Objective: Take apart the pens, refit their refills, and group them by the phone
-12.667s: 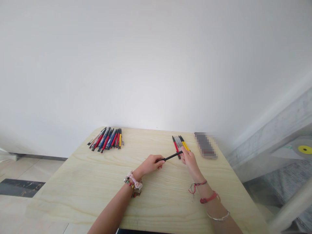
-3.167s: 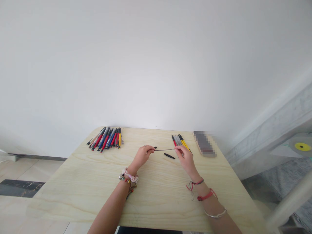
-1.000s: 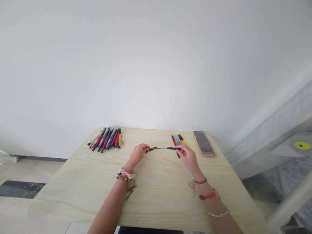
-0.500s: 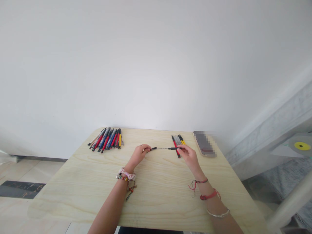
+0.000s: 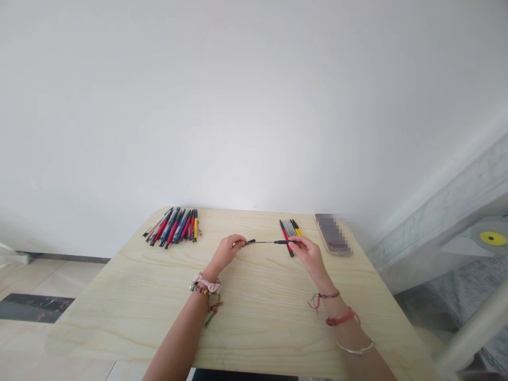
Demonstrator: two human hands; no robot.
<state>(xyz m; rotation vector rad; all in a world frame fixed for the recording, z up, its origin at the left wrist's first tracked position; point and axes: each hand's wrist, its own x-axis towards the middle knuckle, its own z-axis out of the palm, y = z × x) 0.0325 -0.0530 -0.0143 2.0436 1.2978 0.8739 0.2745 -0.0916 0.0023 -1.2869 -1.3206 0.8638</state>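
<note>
Thin rod (image 5: 264, 242), one: level over the desk (image 5: 246, 317), between my hands. Left hand (image 5: 226, 254): fingertips closed on a black piece (image 5: 251, 241) and, seemingly, the rod's left end. Right hand (image 5: 308, 255): pinching a black sleeve (image 5: 280, 242), probably to keep it in line with the rod. Pen bundle (image 5: 174, 227), far left: packed close, likely to save room. Red pen (image 5: 284, 232), yellow pen (image 5: 297, 228): far right; the yellow's near end hidden by my hand. Phone-like slab (image 5: 332, 234): pixelated. Sleeve's right end: covered. Rod's seating inside: cannot tell.
</note>
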